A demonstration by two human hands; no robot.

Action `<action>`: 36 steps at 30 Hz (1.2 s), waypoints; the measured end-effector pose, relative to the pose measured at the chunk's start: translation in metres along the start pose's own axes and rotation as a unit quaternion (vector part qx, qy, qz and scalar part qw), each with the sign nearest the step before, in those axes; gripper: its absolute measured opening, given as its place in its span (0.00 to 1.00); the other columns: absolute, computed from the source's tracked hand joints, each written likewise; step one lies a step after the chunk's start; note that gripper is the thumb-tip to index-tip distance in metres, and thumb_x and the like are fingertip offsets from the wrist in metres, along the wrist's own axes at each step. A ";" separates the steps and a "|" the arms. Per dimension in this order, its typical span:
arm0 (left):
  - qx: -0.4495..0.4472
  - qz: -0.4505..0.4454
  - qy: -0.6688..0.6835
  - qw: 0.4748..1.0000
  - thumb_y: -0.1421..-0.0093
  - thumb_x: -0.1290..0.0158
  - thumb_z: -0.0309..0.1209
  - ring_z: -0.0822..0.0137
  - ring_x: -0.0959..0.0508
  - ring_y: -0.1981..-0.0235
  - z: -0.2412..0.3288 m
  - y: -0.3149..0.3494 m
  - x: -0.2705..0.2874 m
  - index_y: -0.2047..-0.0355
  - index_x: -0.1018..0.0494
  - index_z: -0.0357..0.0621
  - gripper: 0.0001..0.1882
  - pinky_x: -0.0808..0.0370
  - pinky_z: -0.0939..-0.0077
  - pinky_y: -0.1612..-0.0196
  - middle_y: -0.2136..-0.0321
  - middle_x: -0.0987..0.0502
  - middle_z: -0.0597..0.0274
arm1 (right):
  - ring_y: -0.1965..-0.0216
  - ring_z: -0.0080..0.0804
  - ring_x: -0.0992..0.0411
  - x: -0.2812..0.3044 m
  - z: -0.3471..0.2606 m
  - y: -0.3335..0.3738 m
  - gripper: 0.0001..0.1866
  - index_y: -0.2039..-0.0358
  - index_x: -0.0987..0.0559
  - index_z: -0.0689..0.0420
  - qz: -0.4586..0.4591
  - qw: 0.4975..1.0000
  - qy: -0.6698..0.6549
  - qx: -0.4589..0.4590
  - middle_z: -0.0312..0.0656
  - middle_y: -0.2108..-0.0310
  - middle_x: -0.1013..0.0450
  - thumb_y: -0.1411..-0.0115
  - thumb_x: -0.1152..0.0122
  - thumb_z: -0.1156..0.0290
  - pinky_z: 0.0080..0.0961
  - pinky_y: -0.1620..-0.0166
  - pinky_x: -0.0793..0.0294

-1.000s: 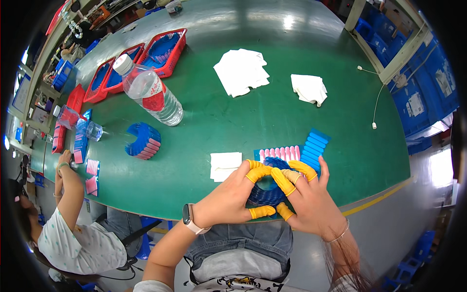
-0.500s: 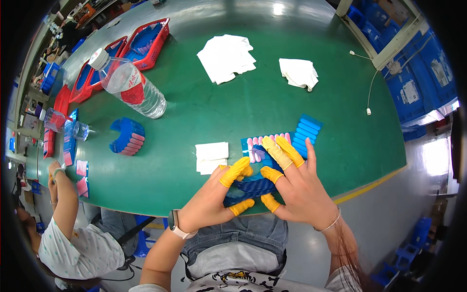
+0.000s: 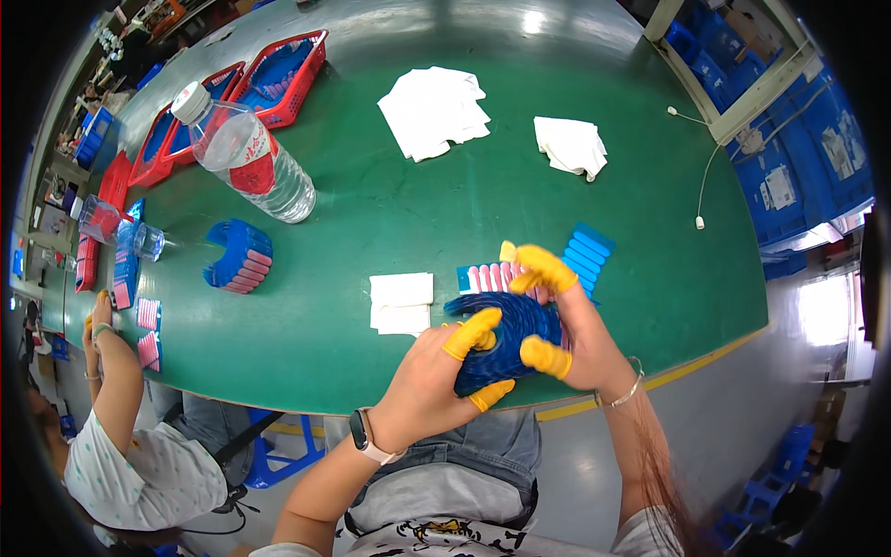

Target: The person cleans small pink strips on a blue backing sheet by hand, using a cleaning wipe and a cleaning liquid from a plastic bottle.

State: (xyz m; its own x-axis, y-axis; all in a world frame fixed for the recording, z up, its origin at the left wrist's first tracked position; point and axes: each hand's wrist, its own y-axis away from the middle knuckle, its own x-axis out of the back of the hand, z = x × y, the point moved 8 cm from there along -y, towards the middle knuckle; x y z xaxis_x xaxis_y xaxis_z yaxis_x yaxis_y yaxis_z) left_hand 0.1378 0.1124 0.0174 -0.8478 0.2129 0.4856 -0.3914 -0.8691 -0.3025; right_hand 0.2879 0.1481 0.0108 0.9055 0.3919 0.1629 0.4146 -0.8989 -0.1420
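A dark blue flexible strip (image 3: 513, 339), bent into a curve with a ridged surface, is between my hands near the table's front edge. My left hand (image 3: 436, 362) grips its left side, thumb below and fingers above. My right hand (image 3: 580, 339) is around its right end, thumb on the strip and the other fingers bent above it. Yellow finger cots cover several fingertips on both hands. Just behind lies a flat blue card with pink oblong pieces (image 3: 484, 278), partly hidden by my right hand. A card with light blue oblong pieces (image 3: 587, 260) lies to its right.
Folded white cloths (image 3: 401, 302) lie left of my hands; more white cloths (image 3: 434, 113) lie farther back. A curled blue strip with pink pieces (image 3: 239, 257), a plastic bottle (image 3: 251, 158) and red baskets (image 3: 295, 99) stand left. A co-worker's arm (image 3: 121, 371) is at far left.
The blue strip has turned and now shows as a rounded curve. My right hand has shifted right, its fingers lifted off the card with pink pieces; my left hand has moved slightly right.
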 end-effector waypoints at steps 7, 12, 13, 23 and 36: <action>-0.020 -0.008 -0.044 0.999 0.53 0.31 0.33 0.54 0.27 0.65 0.005 0.001 0.001 0.50 0.25 0.45 0.29 0.30 0.65 0.61 0.66 0.29 0.57 | 0.39 0.35 0.35 -0.016 -0.012 -0.061 0.43 0.30 0.46 0.58 -0.085 0.995 0.030 0.047 0.43 0.35 0.38 0.40 0.34 0.65 0.31 0.41 0.34; -0.035 -0.023 -0.039 0.998 0.53 0.31 0.33 0.54 0.27 0.64 0.004 0.004 -0.003 0.48 0.27 0.45 0.31 0.29 0.65 0.60 0.65 0.29 0.56 | 0.43 0.32 0.32 -0.055 0.008 -0.065 0.46 0.27 0.58 0.55 -0.269 0.925 -0.267 -0.034 0.46 0.34 0.41 0.35 0.39 0.61 0.29 0.42 0.33; -0.018 -0.011 -0.028 0.999 0.53 0.30 0.34 0.53 0.27 0.64 0.002 0.005 -0.002 0.47 0.28 0.45 0.33 0.29 0.65 0.59 0.64 0.29 0.56 | 0.45 0.31 0.31 -0.061 0.009 -0.061 0.46 0.27 0.57 0.55 -0.302 0.894 -0.324 -0.068 0.47 0.33 0.42 0.35 0.40 0.59 0.28 0.43 0.32; 0.000 0.047 0.017 0.999 0.55 0.29 0.28 0.52 0.24 0.57 0.007 0.006 -0.008 0.50 0.29 0.40 0.32 0.26 0.65 0.54 0.58 0.26 0.53 | 0.61 0.23 0.33 -0.036 0.016 -0.058 0.49 0.28 0.50 0.59 -0.163 0.961 -0.218 -0.050 0.39 0.51 0.33 0.39 0.43 0.41 0.21 0.54 0.31; 0.042 0.115 -0.035 0.992 0.57 0.29 0.25 0.53 0.26 0.54 -0.003 0.007 0.008 0.52 0.25 0.41 0.29 0.27 0.66 0.51 0.56 0.29 0.51 | 0.46 0.32 0.33 0.016 0.008 -0.002 0.48 0.33 0.43 0.65 0.033 0.982 -0.183 0.017 0.47 0.38 0.36 0.35 0.61 0.33 0.29 0.42 0.38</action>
State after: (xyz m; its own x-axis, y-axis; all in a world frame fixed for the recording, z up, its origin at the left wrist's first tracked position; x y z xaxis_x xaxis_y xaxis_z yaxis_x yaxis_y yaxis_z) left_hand 0.1278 0.1095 0.0167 -0.8828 -0.0247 0.4692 -0.1566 -0.9261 -0.3434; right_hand 0.3027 0.1579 0.0062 0.8995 0.3833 -0.2097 0.3515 -0.9200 -0.1735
